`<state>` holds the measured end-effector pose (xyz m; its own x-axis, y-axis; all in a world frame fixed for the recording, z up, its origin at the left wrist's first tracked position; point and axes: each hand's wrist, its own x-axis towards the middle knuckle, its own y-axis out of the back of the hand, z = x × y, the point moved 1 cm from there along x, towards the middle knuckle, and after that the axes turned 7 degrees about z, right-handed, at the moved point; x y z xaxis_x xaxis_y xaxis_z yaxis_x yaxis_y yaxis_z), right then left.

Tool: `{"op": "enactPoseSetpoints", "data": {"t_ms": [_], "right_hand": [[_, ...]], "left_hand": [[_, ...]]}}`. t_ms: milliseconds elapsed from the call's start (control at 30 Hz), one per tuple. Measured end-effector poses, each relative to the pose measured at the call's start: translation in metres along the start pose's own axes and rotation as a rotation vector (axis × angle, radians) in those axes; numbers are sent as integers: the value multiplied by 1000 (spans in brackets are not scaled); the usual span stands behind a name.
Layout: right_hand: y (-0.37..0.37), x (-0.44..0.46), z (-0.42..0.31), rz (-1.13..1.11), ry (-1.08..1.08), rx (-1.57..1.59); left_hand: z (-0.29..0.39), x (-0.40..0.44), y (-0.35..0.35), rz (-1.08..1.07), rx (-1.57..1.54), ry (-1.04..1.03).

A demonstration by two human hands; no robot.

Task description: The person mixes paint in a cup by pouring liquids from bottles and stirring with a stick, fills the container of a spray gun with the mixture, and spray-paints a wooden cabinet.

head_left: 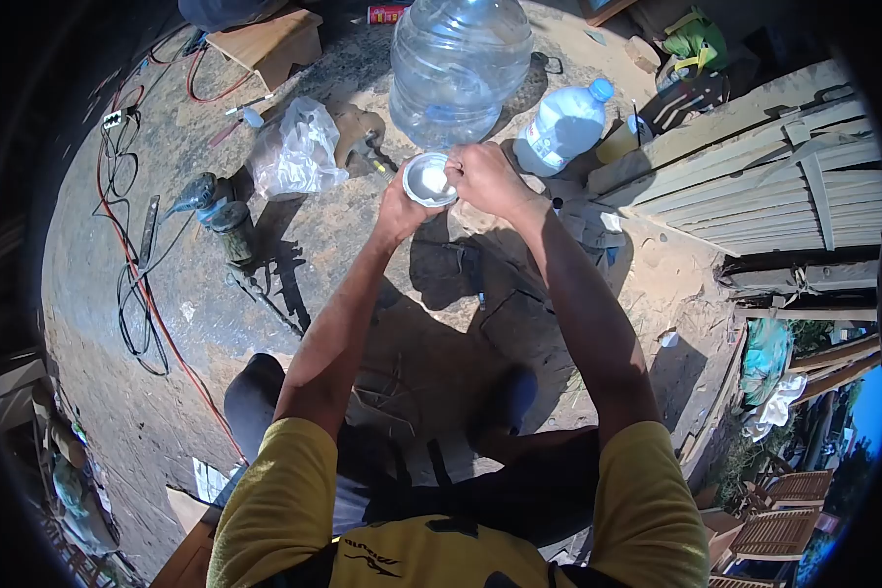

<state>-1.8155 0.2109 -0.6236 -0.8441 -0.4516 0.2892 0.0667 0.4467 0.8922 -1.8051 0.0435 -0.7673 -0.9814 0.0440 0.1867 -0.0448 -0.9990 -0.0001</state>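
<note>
The bowl, small, round and white with a wavy rim and a bright white patch inside, is between the hands at twelve o'clock in the view; the left hand, stretched toward one o'clock, clasps the bowl's eight o'clock side; the right hand, reaching toward eleven, bends curled fingers over the three o'clock rim; what they pinch I cannot tell.
</note>
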Motion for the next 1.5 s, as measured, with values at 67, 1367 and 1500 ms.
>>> {"op": "enactPoseSetpoints", "data": {"t_ms": [67,1367,1500], "right_hand": [[4,0,-2,123,-88,259],[-8,7,32,225,-202,119],[-8,10,33,288,-218,130]], "left_hand": [[3,4,-6,3,-5,-4],[12,40,-28,-128,-528,168],[19,39,-28,-135,-555,282]]}}
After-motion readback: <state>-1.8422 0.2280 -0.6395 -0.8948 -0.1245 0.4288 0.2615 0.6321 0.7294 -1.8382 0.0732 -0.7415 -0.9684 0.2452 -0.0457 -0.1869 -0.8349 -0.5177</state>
